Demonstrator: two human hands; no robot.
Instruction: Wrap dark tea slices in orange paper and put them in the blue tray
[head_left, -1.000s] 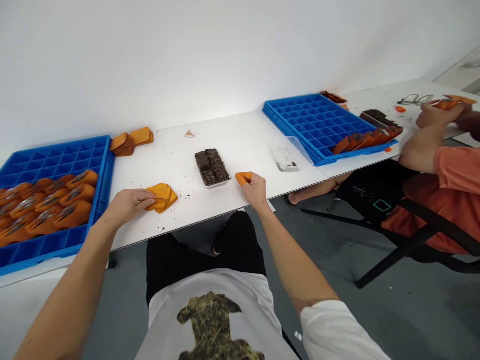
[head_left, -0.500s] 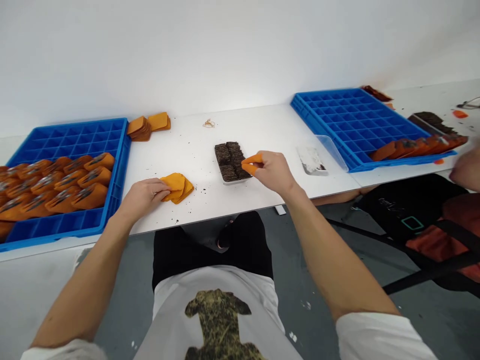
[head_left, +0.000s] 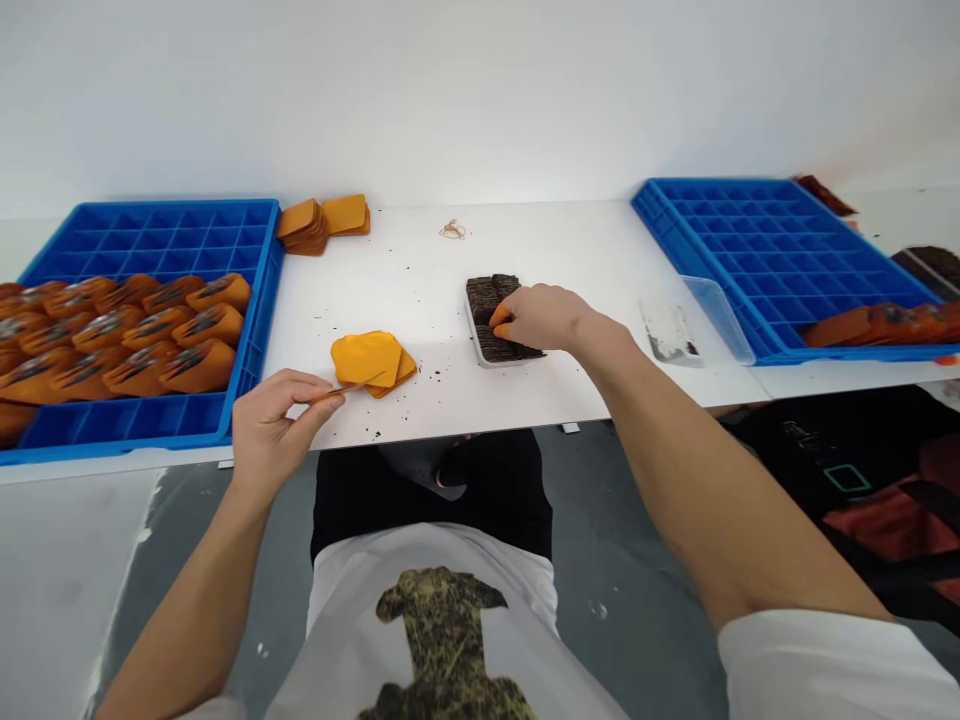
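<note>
My left hand (head_left: 281,425) is closed in a pinch on a thin orange sheet (head_left: 361,385), seen nearly edge-on. Just beyond it lies a small pile of orange rounded sheets (head_left: 367,357) on the white table. My right hand (head_left: 544,318), with orange covers on its thumb and forefinger, reaches over a white tray (head_left: 514,362). Its fingertips pinch at the dark thin pieces (head_left: 484,292) packed in rows there; the palm hides part of the tray, and whether a piece is free of the stack does not show.
On the left, a blue compartment tray (head_left: 161,230) holds several rows of folded orange pouches (head_left: 202,365). Two orange stacks (head_left: 346,214) stand beside it, and rubber bands (head_left: 452,229) lie farther right. A clear container (head_left: 667,332) and another blue tray (head_left: 757,230) are on the right.
My right hand has come down onto the dark pieces. My left hand has drawn back from the orange pile with a sheet pinched in it. The camera view has shifted slightly.
</note>
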